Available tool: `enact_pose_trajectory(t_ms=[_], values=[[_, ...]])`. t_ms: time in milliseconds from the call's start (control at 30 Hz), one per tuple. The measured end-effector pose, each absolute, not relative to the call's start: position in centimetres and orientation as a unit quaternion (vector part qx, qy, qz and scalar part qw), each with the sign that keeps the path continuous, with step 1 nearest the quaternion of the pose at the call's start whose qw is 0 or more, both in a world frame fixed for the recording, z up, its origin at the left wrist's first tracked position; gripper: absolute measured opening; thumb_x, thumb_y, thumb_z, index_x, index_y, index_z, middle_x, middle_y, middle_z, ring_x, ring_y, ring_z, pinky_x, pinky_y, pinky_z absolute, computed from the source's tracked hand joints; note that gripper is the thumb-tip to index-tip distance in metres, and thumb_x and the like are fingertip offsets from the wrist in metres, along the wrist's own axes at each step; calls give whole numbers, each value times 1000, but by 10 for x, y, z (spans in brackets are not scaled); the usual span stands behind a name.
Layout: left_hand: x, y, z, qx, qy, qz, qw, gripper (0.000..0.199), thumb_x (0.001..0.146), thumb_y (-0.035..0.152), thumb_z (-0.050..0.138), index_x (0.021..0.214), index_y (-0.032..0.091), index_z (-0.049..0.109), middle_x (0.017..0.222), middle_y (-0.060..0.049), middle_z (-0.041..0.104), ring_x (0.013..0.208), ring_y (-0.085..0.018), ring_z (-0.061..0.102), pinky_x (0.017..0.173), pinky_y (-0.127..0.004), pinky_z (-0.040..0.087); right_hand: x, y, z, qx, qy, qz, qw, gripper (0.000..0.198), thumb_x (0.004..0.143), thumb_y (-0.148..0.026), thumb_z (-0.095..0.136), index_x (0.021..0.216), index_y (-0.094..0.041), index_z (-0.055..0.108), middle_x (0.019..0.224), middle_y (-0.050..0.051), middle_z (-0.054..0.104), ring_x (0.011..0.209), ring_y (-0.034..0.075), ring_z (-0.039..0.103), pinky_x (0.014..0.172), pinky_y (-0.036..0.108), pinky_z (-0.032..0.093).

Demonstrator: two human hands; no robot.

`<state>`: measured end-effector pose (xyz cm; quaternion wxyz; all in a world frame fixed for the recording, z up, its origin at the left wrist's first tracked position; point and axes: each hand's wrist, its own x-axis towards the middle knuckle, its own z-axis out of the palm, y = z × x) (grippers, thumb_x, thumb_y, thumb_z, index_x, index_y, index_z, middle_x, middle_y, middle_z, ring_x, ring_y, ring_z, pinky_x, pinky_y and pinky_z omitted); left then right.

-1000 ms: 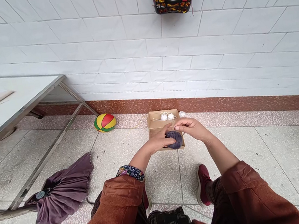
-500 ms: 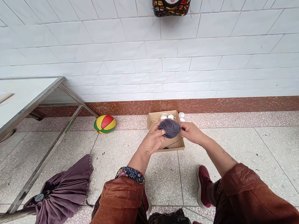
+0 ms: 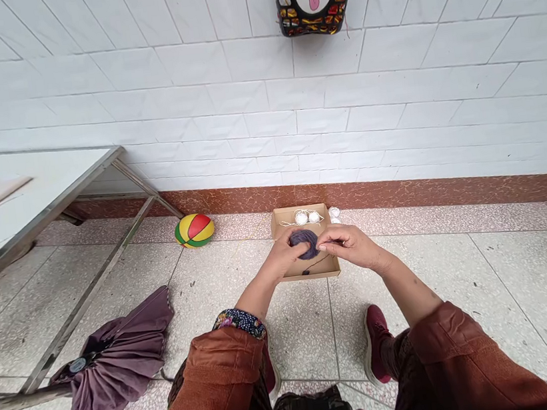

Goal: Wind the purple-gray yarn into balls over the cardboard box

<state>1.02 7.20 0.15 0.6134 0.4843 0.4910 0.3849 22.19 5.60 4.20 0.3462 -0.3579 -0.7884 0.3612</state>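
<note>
My left hand (image 3: 285,256) is closed around a dark grey-purple ball of yarn (image 3: 304,240), the thumb lying across its near side. At the ball's right side, the fingers of my right hand (image 3: 352,246) are pinched together on what looks like the yarn strand, too thin to see clearly. Beneath both hands sits a shallow cardboard box (image 3: 280,217) on the floor. A dark strand runs along the box's bottom to a small dark clump (image 3: 306,272). Two white balls of string (image 3: 307,216) lie at the box's back.
Outside the box's right corner is a white bundle (image 3: 334,213). A striped toy ball (image 3: 195,231) lies near the wall. On the left are a metal-framed table (image 3: 61,167) and a folded purple umbrella (image 3: 122,359). A black basket (image 3: 318,21) hangs on the wall.
My right hand has moved left, across the yarn ball's right side, its fingers now in front of it. The ball sits slightly further left in my left hand. The view has shifted a little.
</note>
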Motion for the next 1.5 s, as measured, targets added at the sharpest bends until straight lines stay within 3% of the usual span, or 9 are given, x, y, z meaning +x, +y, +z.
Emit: enact_pose_trajectory(t_ms=[167, 367, 500, 733, 933, 1067, 1200, 1333, 1500], values=[[12, 60, 4, 555, 348, 284, 700, 79, 69, 24, 81, 144, 26, 54, 113, -8, 67, 105, -27, 60, 90, -39, 46, 221, 64, 40, -373, -764, 336, 405, 28, 96, -47, 63, 84, -25, 75, 83, 5, 70, 80, 20, 63, 77, 35, 50], [14, 49, 11, 453, 243, 275, 813, 77, 78, 29, 74, 149, 37, 48, 127, -7, 64, 105, -23, 62, 86, -34, 48, 218, 68, 29, -408, -733, 329, 434, 26, 93, -48, 67, 82, -25, 73, 79, 3, 67, 77, 20, 60, 75, 34, 49], [13, 48, 17, 353, 222, 344, 841, 75, 76, 31, 75, 147, 33, 51, 138, -9, 60, 119, -29, 61, 96, -42, 49, 216, 68, 17, -439, -700, 353, 438, 22, 93, -44, 65, 87, -23, 69, 79, 3, 66, 70, 18, 58, 67, 31, 47], [6, 56, 27, 302, 206, 457, 811, 59, 70, 36, 76, 124, 14, 66, 127, -15, 68, 127, -35, 58, 105, -47, 46, 219, 68, 9, -461, -744, 327, 356, 22, 98, -37, 51, 91, -23, 66, 78, 3, 66, 71, 19, 59, 67, 29, 44], [-7, 69, 23, 238, 256, 546, 762, 44, 71, 33, 76, 111, 17, 69, 111, -10, 74, 109, -26, 66, 84, -33, 51, 219, 65, 12, -448, -769, 328, 318, 25, 100, -38, 49, 98, -22, 68, 90, 5, 70, 78, 19, 62, 72, 30, 46], [-14, 79, 17, 225, 321, 585, 710, 38, 72, 33, 79, 105, 19, 68, 102, -5, 72, 87, -17, 64, 65, -24, 46, 216, 61, 18, -396, -782, 366, 312, 28, 100, -41, 53, 92, -21, 70, 85, 3, 70, 76, 17, 61, 72, 28, 47], [-13, 82, 9, 299, 432, 537, 660, 39, 72, 33, 78, 106, 19, 66, 99, -3, 69, 81, -15, 59, 61, -23, 39, 216, 54, 30, -377, -751, 423, 338, 29, 96, -47, 61, 93, -21, 74, 78, 2, 68, 68, 15, 57, 64, 27, 45], [-7, 74, 3, 455, 495, 398, 625, 60, 71, 31, 78, 127, 20, 61, 112, -8, 67, 94, -21, 61, 72, -28, 43, 218, 54, 39, -373, -722, 433, 390, 28, 94, -48, 65, 90, -22, 75, 86, 4, 72, 77, 18, 63, 72, 30, 49], [1, 58, 7, 529, 374, 278, 709, 96, 73, 33, 82, 156, 26, 35, 130, -13, 63, 119, -30, 57, 97, -42, 43, 219, 60, 34, -395, -714, 388, 428, 23, 94, -42, 63, 88, -22, 73, 90, 4, 72, 84, 19, 64, 82, 33, 48]])
